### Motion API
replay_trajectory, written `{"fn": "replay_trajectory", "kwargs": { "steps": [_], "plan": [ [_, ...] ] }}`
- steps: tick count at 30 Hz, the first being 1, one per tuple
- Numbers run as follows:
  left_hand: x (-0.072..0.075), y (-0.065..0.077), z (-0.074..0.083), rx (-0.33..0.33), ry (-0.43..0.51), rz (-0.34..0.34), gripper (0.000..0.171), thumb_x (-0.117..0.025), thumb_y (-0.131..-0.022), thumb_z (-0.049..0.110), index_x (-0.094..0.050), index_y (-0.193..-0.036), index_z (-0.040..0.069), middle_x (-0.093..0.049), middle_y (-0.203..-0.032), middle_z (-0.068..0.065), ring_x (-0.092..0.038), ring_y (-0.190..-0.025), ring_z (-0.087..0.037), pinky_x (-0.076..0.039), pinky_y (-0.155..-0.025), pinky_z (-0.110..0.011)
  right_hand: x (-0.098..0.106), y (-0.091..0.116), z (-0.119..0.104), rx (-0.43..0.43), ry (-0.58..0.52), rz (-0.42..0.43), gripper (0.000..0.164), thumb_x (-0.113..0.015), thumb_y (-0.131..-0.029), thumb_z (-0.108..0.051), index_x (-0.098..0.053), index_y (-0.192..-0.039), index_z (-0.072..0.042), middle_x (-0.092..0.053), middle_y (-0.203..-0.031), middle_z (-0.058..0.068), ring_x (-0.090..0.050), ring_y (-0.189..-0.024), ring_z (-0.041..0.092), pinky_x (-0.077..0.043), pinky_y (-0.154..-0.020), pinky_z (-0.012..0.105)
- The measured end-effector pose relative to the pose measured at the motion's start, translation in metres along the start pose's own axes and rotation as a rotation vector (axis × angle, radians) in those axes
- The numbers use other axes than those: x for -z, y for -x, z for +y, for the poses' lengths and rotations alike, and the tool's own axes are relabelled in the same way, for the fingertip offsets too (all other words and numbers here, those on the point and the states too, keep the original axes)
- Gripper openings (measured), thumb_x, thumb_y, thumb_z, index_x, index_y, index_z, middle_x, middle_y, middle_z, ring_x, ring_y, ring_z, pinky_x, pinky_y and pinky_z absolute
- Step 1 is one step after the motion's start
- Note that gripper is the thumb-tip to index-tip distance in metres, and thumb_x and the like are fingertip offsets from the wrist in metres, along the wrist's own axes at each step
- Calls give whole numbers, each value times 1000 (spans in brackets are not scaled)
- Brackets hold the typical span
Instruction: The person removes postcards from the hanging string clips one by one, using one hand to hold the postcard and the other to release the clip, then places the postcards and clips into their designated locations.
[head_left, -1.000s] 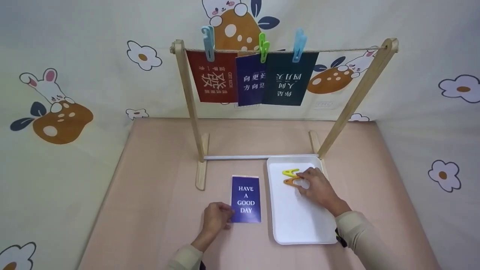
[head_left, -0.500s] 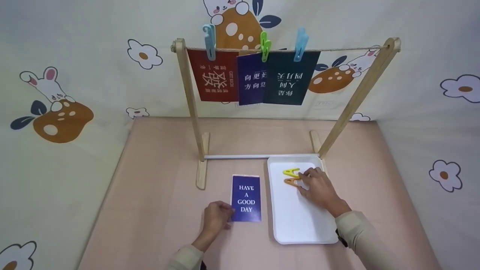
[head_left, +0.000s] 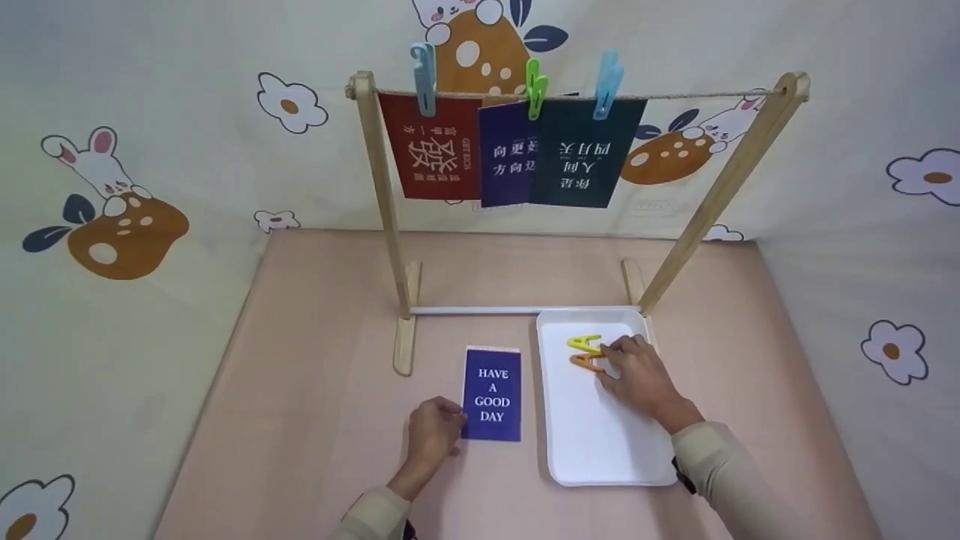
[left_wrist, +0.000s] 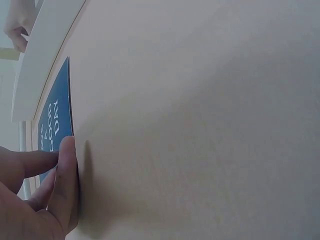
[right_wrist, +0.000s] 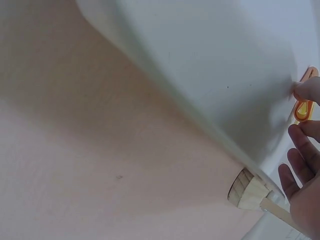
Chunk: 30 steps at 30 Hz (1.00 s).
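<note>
A dark blue card [head_left: 491,386] printed "HAVE A GOOD DAY" lies on the pink tabletop. My left hand [head_left: 433,436] pinches its lower left edge; in the left wrist view the fingertips [left_wrist: 68,145] meet at the card's border. To the right, my right hand [head_left: 641,381] reaches into the white tray [head_left: 600,442]. Its thumb and index finger hold the handle end of an orange clothespin [head_left: 585,363], seen between them in the right wrist view. A yellow clothespin [head_left: 580,344] lies just behind the orange one, close to the index finger.
A wooden rack [head_left: 385,195] stands behind, with a cord [head_left: 705,96] strung across its top. Clothespins hold a red card [head_left: 442,146], a blue card [head_left: 506,161] and a dark green card [head_left: 585,154] on it. The rack's white crossbar [head_left: 472,310] runs behind the tray.
The head view has shifted slightly, so the scene sits a little differently in the frame. Both hands stay at the card and the orange clothespin, with no other visible movement.
</note>
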<state>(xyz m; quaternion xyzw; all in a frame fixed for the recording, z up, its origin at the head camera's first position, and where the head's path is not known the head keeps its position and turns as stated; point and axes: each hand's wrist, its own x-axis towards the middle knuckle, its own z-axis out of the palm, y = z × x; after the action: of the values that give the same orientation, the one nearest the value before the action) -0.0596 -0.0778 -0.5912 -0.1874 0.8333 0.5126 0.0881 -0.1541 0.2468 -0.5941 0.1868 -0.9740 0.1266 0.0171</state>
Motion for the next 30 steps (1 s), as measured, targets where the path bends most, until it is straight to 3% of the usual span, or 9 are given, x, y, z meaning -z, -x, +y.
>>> {"fn": "replay_trajectory", "kwargs": {
  "steps": [6,17,20,24,27,30],
  "plan": [
    [2,1,-1,-32,-1,-8,9,-64,-77,-2,-62,-86,-3,-66,-74,-13,-60,-56,-16,-53,-40,-30,-1,1,-1,-10,-15,23,47,-75,-73,-28,-65,-111,-2,-61,-99,10,-47,-86,22,-42,-71,32],
    [7,-1,-1,5,-13,-39,10,-59,-77,-2,-64,-84,1,-68,-76,-10,-60,-54,-14,-52,-43,-27,1,0,-7,-43,-25,1,52,-76,-72,-31,-63,-116,-5,-59,-105,9,-47,-91,22,-44,-73,32],
    [8,-2,1,-1,2,-56,9,-61,-78,-1,-65,-86,0,-68,-75,-11,-60,-54,-15,-52,-44,-27,3,1,-8,-13,-34,38,60,-77,-71,-37,-60,-120,-4,-58,-107,10,-47,-90,22,-43,-71,32],
    [10,-5,9,14,89,-101,17,-63,-81,4,-63,-96,-2,-66,-76,-12,-62,-58,-18,-55,-48,-30,11,2,-10,22,-34,117,69,-74,-72,-44,-53,-127,-9,-55,-110,10,-47,-89,20,-43,-67,30],
    [14,-8,19,10,137,-118,23,-63,-82,7,-60,-103,-3,-64,-78,-13,-64,-61,-23,-56,-51,-34,21,1,-14,56,-46,179,70,-75,-72,-42,-49,-129,-11,-53,-113,9,-49,-91,19,-46,-68,30],
    [19,-10,31,-37,159,-127,25,-62,-83,7,-59,-105,-3,-63,-79,-12,-65,-65,-26,-57,-54,-37,30,0,-19,112,-62,247,69,-78,-70,-36,-50,-127,-11,-53,-112,7,-50,-92,19,-47,-69,31]
  ]
}}
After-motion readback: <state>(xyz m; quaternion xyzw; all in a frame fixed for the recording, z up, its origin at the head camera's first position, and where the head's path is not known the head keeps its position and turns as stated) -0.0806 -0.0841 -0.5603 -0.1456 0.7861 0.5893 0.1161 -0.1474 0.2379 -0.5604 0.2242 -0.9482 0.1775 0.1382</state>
